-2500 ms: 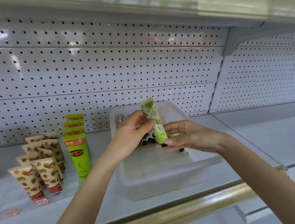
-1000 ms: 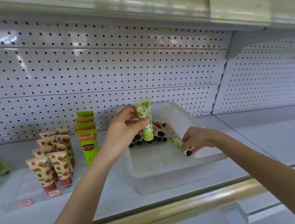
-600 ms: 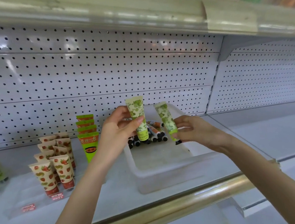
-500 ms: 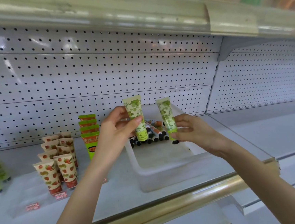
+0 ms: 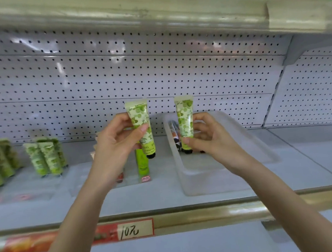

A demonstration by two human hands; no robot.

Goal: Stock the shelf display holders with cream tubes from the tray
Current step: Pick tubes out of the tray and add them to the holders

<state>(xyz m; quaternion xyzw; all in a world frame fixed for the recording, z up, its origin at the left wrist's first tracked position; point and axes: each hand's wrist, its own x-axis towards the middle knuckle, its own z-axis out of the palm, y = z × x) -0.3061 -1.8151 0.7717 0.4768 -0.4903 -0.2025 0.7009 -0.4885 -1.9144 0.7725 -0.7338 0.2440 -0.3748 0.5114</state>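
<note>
Green leaf-print tube in left hand: thumb and fingers pinch its middle, cap down, crimped end up. Right hand pinches a second tube the same way, lower, near the cap. Both are upright, probably so they go cap-first into a holder. Under the right grip: clear tray, a few tubes remaining at its far end. Well to the left of the left grip: matching green tubes standing in rows. Judged step: carry both there.
</note>
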